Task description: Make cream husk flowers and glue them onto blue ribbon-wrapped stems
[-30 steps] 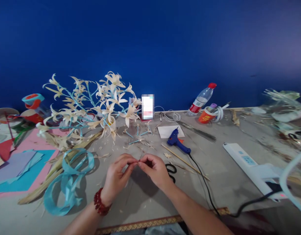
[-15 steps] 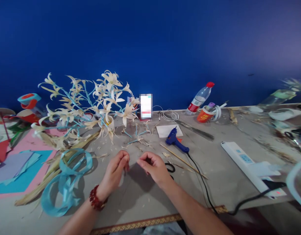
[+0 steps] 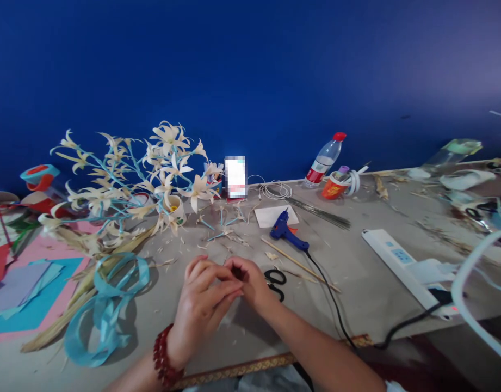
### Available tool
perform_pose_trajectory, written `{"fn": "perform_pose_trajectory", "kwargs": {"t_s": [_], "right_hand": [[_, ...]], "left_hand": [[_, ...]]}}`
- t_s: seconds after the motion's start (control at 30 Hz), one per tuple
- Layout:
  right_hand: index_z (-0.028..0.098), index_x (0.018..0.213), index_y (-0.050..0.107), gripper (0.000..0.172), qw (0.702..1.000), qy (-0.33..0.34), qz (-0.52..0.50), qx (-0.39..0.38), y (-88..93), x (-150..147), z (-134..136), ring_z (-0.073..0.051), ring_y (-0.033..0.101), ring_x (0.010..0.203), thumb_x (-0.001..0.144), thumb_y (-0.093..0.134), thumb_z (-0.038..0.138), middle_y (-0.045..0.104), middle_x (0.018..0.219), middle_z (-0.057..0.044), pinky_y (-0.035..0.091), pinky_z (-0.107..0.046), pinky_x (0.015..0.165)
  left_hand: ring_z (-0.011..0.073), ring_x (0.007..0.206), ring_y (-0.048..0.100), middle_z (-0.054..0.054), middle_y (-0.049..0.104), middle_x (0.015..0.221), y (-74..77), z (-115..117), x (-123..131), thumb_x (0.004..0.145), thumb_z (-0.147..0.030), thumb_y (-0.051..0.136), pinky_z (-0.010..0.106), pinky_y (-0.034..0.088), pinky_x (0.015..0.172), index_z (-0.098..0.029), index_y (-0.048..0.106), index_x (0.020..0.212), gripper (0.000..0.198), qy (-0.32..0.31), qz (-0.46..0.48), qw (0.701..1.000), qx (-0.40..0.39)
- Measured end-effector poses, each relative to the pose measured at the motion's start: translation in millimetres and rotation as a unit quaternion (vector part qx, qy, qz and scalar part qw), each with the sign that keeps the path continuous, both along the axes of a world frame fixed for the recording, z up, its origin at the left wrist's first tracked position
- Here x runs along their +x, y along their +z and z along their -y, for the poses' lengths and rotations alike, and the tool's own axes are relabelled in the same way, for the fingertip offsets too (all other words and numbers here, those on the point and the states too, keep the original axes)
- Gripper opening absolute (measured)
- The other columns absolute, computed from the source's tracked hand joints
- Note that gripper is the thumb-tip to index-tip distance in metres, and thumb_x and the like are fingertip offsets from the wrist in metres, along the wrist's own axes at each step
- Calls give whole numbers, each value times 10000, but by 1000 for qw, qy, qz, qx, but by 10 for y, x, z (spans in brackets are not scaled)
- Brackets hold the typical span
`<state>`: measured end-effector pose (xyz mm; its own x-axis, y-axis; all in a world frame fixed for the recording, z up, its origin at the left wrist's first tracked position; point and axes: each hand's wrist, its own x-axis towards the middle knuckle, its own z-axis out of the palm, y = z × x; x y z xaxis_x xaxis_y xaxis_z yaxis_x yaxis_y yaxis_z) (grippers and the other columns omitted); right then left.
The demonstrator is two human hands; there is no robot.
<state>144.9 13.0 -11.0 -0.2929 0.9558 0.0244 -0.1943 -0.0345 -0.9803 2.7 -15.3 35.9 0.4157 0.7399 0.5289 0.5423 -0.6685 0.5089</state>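
My left hand (image 3: 201, 307) and my right hand (image 3: 248, 280) meet above the grey table (image 3: 356, 283), fingers pinched together. Whatever they hold between the fingertips is too small and hidden to name. A red bead bracelet (image 3: 164, 356) circles my left wrist. Black scissors (image 3: 275, 282) lie just right of my right hand. A blue glue gun (image 3: 286, 233) with a black cord rests beyond them. A thin wooden stick (image 3: 299, 265) lies beside it.
A spray of cream flowers on blue stems (image 3: 144, 174) stands at the left. Light blue ribbon (image 3: 103, 305) coils beside coloured paper sheets (image 3: 25, 283). A phone (image 3: 235, 177), water bottle (image 3: 322, 162), orange cup (image 3: 334, 188) and white power strip (image 3: 401, 261) sit farther off.
My hands touched, drew apart half a second ago, and have come together again, nearer to me. The view has shifted slightly to the right.
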Motion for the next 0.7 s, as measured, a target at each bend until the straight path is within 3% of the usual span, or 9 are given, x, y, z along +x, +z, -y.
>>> {"fn": "perform_pose_trajectory", "kwargs": {"t_s": [0.13, 0.27, 0.4, 0.5, 0.6, 0.7], "right_hand": [[195, 570, 493, 187, 1000, -6, 1, 8, -53, -27, -2, -123, 345, 577, 661, 636, 275, 406, 565, 53, 278, -253, 551], [192, 605, 514, 250, 1000, -1, -7, -5, -49, -41, 3, -106, 340, 545, 678, 705, 337, 413, 557, 61, 274, -239, 522], [184, 677, 539, 314, 998, -7, -6, -67, -12, -33, 18, -79, 339, 484, 711, 733, 428, 433, 553, 68, 263, -209, 455], [186, 691, 540, 338, 996, -5, -7, -93, 7, -13, 19, -68, 332, 446, 710, 731, 465, 416, 538, 79, 268, -194, 418], [187, 710, 560, 297, 995, -25, -30, -88, 34, 23, 7, -67, 372, 452, 731, 712, 442, 454, 575, 69, 304, -187, 419], [187, 727, 582, 238, 993, -68, -79, -63, 74, 60, -14, -72, 413, 481, 764, 693, 394, 516, 628, 45, 337, -185, 432]], "left_hand": [[216, 867, 561, 39, 692, 888, -36, -11, 88, 829, -129, 595, 428, 351, 932, -251, 685, 886, 162, -7, -34, 999, -10], [208, 882, 564, 47, 662, 893, 26, -61, -6, 854, -116, 533, 421, 352, 951, -216, 618, 889, 136, 13, -8, 1000, 9], [197, 838, 554, 50, 580, 835, 143, -117, -267, 915, -162, 434, 343, 434, 787, -200, 545, 816, 154, 118, 92, 988, -18], [175, 737, 542, 16, 524, 714, 162, -63, -479, 929, -182, 422, 324, 442, 748, -204, 492, 690, 250, 104, 84, 989, -60], [187, 778, 572, 25, 560, 735, 114, 104, -744, 911, -180, 472, 308, 445, 690, -206, 496, 683, 230, 105, 51, 990, -74], [210, 839, 595, 32, 609, 842, 75, 395, -1124, 900, -204, 490, 340, 470, 711, -223, 551, 757, 157, 162, 26, 984, -65]]}}
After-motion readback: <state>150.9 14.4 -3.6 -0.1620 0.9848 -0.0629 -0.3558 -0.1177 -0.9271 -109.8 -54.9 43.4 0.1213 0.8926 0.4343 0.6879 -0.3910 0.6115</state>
